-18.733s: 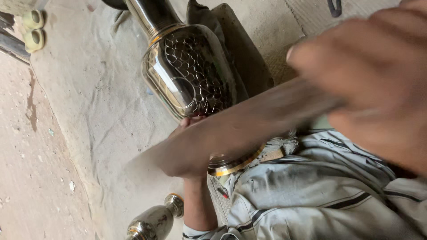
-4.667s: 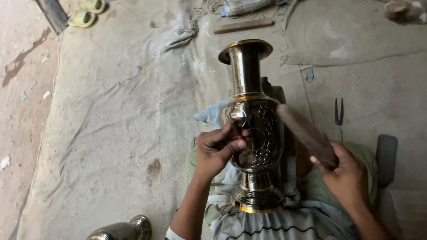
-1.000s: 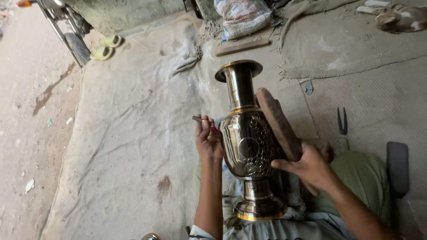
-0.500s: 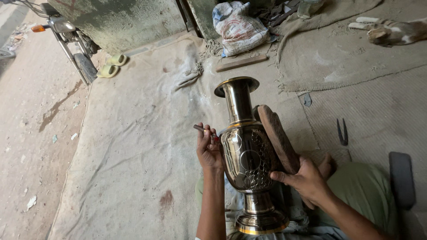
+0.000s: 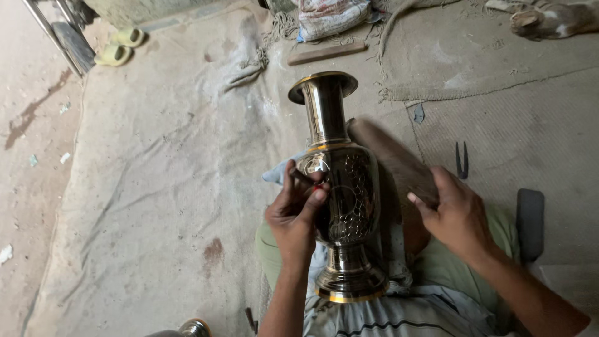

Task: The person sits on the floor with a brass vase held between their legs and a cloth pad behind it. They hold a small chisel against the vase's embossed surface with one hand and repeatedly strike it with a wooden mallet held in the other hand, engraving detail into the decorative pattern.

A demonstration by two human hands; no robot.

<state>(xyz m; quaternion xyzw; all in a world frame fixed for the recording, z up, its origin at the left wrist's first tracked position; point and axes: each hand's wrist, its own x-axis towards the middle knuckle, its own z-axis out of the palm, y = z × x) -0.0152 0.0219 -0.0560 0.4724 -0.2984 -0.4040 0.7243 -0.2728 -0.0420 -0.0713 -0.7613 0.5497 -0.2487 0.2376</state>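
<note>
Left hand point(image 5: 293, 215) hides the small tool's point(image 5: 304, 179) tip — a second metal vessel point(image 5: 187, 328) is edge-cropped.

Bare cloth point(image 5: 156, 187) left of vase point(image 5: 340, 193)

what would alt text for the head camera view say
A person's left hand presses a thin tool against an engraved metal vase lying on their lap, while the right hand grips a wooden block beside it, over a cloth-covered floor.

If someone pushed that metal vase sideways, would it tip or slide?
The vase would probably tip: it is tall, with a narrow foot. It rests on cloth over a lap, not firm ground. Its polished surface looks slippery, so the left hand may not stop it.
</note>
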